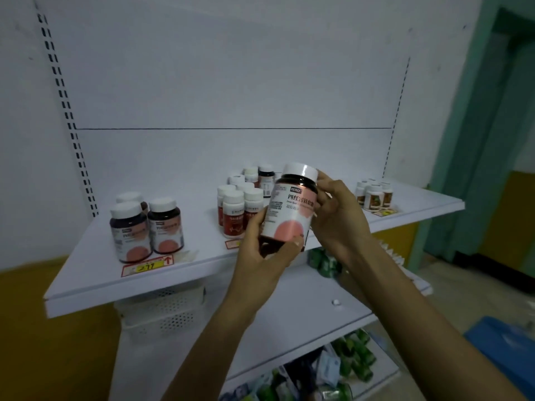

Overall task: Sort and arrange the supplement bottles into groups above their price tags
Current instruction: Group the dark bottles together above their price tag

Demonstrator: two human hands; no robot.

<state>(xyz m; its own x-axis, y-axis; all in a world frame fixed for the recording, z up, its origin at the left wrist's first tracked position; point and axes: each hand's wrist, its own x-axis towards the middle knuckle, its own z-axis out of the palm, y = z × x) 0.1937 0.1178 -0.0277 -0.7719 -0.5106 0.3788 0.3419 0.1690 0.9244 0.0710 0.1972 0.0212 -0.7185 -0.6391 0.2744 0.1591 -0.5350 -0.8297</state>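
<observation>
Above a white shop shelf (pixel 95 273), two hands hold up one dark bottle (pixel 289 206) with a pink label and a white cap.

The left hand (pixel 260 256) grips the bottle's base, fingers and thumb curled round it. The right hand (pixel 338 218) curls its fingers round the upper side, near the cap. The bottle leans slightly in mid-air, just in front of a tight middle cluster of white bottles (pixel 237 209) with red labels. Three matching dark bottles (pixel 144 227) stand at the shelf's left, behind a yellow price tag (pixel 147 264), which is probably where this one belongs. Small brown-labelled bottles (pixel 375 195) stand far right. Carried low to the left, it could clip and topple the white bottles. Its glossy side could slip once one hand lets go. Set too near the front edge, it could hide the tag or tip off.
</observation>
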